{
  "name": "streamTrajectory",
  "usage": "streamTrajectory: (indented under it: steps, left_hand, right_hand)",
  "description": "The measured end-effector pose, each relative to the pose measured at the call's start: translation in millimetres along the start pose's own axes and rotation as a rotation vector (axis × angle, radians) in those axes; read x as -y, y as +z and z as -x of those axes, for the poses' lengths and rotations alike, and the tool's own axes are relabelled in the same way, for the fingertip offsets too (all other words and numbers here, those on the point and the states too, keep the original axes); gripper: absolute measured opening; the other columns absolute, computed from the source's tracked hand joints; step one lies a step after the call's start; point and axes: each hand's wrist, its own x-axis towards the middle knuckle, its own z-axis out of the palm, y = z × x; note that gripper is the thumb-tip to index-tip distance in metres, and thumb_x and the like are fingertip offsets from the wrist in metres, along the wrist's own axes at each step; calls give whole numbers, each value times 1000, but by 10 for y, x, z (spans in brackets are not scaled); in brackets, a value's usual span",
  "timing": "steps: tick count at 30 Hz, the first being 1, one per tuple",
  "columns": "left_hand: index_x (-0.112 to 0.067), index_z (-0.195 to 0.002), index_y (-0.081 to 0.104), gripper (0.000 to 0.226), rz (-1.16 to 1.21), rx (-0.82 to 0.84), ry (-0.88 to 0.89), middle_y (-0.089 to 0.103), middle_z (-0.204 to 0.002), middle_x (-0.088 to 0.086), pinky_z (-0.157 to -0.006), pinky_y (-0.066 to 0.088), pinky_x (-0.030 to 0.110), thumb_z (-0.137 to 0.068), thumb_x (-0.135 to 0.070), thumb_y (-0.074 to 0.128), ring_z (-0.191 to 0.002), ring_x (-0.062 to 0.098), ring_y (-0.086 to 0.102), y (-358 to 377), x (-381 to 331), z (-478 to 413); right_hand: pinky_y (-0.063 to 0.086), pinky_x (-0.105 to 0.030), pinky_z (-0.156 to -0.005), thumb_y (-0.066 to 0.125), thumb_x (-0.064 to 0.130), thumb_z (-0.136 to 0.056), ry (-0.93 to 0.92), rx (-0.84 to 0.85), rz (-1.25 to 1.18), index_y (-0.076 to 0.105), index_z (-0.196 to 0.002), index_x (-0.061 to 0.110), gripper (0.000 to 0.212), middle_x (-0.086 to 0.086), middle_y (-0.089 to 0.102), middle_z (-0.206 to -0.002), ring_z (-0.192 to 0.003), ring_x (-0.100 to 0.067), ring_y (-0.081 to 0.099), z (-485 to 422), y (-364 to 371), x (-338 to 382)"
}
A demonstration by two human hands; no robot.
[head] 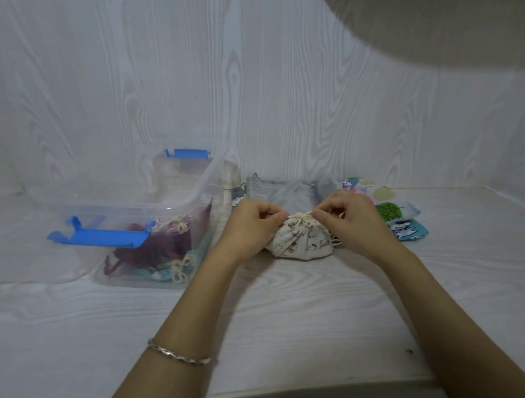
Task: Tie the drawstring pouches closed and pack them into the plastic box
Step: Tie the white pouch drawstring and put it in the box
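White desk [297, 307], clear plastic box [150, 241] on the left with tied pouches inside (blue clips on its rim), flat pouches [286, 193] piled behind, both hands, left hand [250, 222] and right hand [349, 214], pinching the cream pouch [300, 240] by its cord [301, 216]

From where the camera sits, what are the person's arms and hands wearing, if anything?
Both forearms are bare, with no sleeves or gloves in view. The left hand and right hand show no rings that I can make out. The only thing worn is a thin silver bracelet around the left forearm.
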Motion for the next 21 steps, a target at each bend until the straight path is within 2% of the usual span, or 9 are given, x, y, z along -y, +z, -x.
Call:
streamTrajectory:
  steps: [4, 7, 9, 11, 12, 15, 17, 19, 21]
  left_hand:
    - [-15, -88, 71, 10, -100, -28, 36, 62, -69, -11, -60, 40, 12, -92, -17, 63, -61, -3, 52, 30, 24, -22]
    - [-12, -90, 70, 8, -10, -32, 77, 62, -73, -7, -64, 41, 16, -90, -18, 65, -64, 0, 54, 35, -21, 9]
    - [-16, -86, 67, 10, -13, -161, 83, 61, -75, -6, -64, 44, 20, -88, -27, 67, -65, 4, 54, 41, -58, 25]
    - [-15, -72, 61, 30, -104, -364, 23, 59, -67, -4, -62, 48, 32, -90, -39, 60, -61, 10, 53, 26, -98, 64]
    - [-11, -67, 62, 42, -119, -376, -40, 61, -63, 0, -64, 50, 35, -93, -44, 53, -59, 15, 55, 11, -129, 93]
    - [0, -80, 69, 73, 48, -13, -382, 72, -71, 12, -56, 53, 26, -97, -59, 29, -59, 22, 66, -2, -247, 211]
    - [4, -106, 61, 80, 338, 223, -557, 71, -97, 23, -64, 60, 32, -94, -67, 25, -76, 33, 72, 34, -330, 246]
    - [-2, -126, 53, 83, 561, 371, -569, 61, -121, 27, -85, 57, 46, -91, -71, 22, -98, 41, 67, 90, -418, 162]
    - [-9, -130, 53, 88, 685, 433, -494, 60, -126, 23, -90, 54, 45, -88, -75, 14, -105, 37, 64, 57, -595, 37]
  right_hand:
    - [48, -21, -73, 67, 24, -89, 65, 159, -138, 73, -98, 21, 11, 2, 71, -94, -80, -6, 62, 27, 4, 23]
    - [50, -20, -88, 76, 28, -81, 80, 334, -223, 61, -127, 29, 49, 10, 68, -113, -102, -2, 63, 79, 64, 46]
    - [53, -18, -81, 77, 20, -82, 47, 275, -269, 65, -121, 22, 41, 5, 71, -105, -96, -6, 66, 88, 85, 57]
    - [55, -21, -76, 75, 19, -84, 51, 161, -329, 69, -110, 20, 27, 4, 73, -96, -90, -9, 68, 84, 77, 65]
    - [55, -23, -77, 74, 21, -84, 50, 113, -340, 70, -108, 20, 25, 5, 73, -95, -90, -8, 68, 78, 68, 62]
    - [54, -24, -80, 75, 22, -84, 28, 15, -363, 69, -107, 21, 24, 6, 72, -93, -89, -6, 67, 59, 23, 94]
    - [53, -22, -80, 77, 20, -82, 1, -45, -366, 70, -104, 22, 23, 8, 72, -93, -89, -5, 67, 35, -16, 182]
    - [50, -19, -80, 77, 18, -81, -66, -95, -311, 70, -102, 23, 23, 10, 71, -93, -89, -3, 66, -5, -80, 305]
    - [48, -16, -82, 77, 17, -81, -148, -112, -242, 70, -103, 22, 23, 11, 70, -94, -89, -1, 64, -75, -144, 508]
